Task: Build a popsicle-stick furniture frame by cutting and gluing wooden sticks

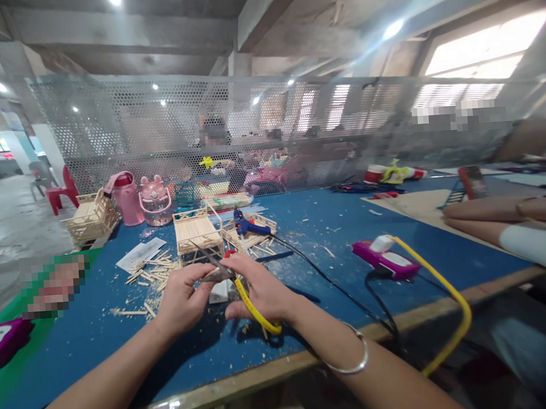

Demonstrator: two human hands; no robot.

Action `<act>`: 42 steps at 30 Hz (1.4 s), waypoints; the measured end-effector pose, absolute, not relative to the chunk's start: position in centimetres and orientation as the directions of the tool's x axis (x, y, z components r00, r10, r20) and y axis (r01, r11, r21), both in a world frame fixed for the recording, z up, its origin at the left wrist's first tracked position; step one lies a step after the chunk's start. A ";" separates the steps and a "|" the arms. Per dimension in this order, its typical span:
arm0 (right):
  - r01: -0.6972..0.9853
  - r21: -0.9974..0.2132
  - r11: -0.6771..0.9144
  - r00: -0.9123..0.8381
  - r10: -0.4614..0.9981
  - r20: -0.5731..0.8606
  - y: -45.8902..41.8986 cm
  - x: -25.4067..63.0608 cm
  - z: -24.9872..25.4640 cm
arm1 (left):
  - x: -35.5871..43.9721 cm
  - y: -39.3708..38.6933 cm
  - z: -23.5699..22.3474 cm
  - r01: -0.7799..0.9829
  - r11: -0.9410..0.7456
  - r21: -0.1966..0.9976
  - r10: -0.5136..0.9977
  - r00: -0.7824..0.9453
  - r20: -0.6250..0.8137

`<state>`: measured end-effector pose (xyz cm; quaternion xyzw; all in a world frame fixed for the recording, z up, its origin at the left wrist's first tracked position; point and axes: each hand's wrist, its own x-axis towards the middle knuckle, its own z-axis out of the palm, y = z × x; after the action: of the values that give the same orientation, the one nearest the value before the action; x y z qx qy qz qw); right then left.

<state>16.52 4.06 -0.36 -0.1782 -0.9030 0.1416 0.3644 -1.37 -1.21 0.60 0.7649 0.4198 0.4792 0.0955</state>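
Observation:
Both of my hands meet over the front of the blue table. My right hand (pixel 264 291) is wrapped round yellow-handled pliers (pixel 251 307), its thumb apart below. A bit of red shows near the right fingers. My left hand (pixel 183 293) is closed, thumb and forefinger pinching at the grey metal head of the pliers; any small piece there is hidden. Just beyond stands a small frame of pale wooden sticks (pixel 198 234). Loose short sticks (pixel 154 273) and chips lie left of it. A blue glue gun (pixel 251 224) rests on another stick frame (pixel 265 234).
A purple power strip (pixel 387 262) with a yellow cable sits at right; black cords cross the table (pixel 320 226). Pink bottles (pixel 128 201) and a stick model (pixel 93 217) stand at back left, before a perforated metal screen (pixel 157 125). Another person's arms (pixel 490 213) rest at right.

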 end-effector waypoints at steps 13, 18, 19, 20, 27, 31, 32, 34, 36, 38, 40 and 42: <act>0.301 -0.342 0.890 -0.629 0.455 0.630 4.1 16.6 -0.5 | -1.5 -1.1 -0.2 0.602 -0.626 0.495 0.711 0.182 0.679; 0.304 -0.404 0.863 -0.639 0.499 0.585 4.4 16.5 -0.5 | -1.2 -1.2 0.3 0.591 -0.557 0.583 0.783 0.140 0.606; 0.290 -0.428 0.856 -0.643 0.506 0.576 4.3 16.5 -0.4 | -1.2 -1.2 0.4 0.577 -0.545 0.608 0.797 0.130 0.590; 0.267 -0.452 0.851 -0.643 0.507 0.573 4.3 16.4 -0.3 | -1.1 -1.1 0.5 0.557 -0.532 0.638 0.811 0.118 0.574; 0.197 -0.584 0.787 -0.529 0.587 0.613 3.9 16.0 0.2 | -0.9 -0.8 0.4 0.290 -0.442 0.849 0.896 0.092 0.435; 0.215 -0.554 0.804 -0.556 0.567 0.608 4.0 16.1 0.0 | -1.0 -0.7 0.2 0.247 -0.420 0.873 0.907 0.088 0.412; 0.222 -0.544 0.809 -0.573 0.560 0.599 4.1 16.0 -0.1 | -1.0 -0.6 0.2 0.250 -0.420 0.872 0.907 0.080 0.414; 0.242 -0.528 0.814 -0.603 0.552 0.576 4.2 16.0 -0.3 | -0.9 -0.6 0.2 0.265 -0.425 0.866 0.903 0.060 0.425; 0.256 -0.505 0.825 -0.623 0.540 0.566 4.2 16.0 -0.5 | -0.8 -0.6 0.2 0.283 -0.432 0.856 0.897 0.041 0.440; 0.256 -0.477 0.841 -0.633 0.519 0.575 4.2 16.0 -0.7 | -0.8 -0.5 0.2 0.302 -0.446 0.842 0.889 0.040 0.457; 0.248 -0.453 0.857 -0.634 0.497 0.593 4.3 16.0 -0.7 | -0.8 -0.5 0.1 0.317 -0.459 0.830 0.882 0.053 0.468; 0.239 -0.435 0.868 -0.634 0.479 0.607 4.2 16.0 -0.7 | -0.8 -0.5 0.1 0.325 -0.472 0.820 0.876 0.064 0.478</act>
<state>15.99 4.25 -0.75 -0.2018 -0.8898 0.1590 0.3772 -0.79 -0.49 0.06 0.6802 0.4415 0.5226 0.2633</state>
